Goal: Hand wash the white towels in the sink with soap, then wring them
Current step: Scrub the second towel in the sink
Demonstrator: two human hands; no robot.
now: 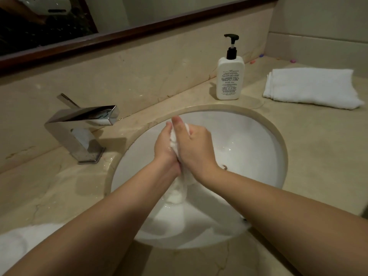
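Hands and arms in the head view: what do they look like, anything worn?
Both forearms are bare as far as the frame shows, with no sleeves in view. The left hand shows no rings or watch. The right hand has a thin dark band at its wrist, only partly visible. No gloves.

towel in my hands: white
sink: white
soap bottle: white, black pump
tabletop: beige marble, veined
tap: silver
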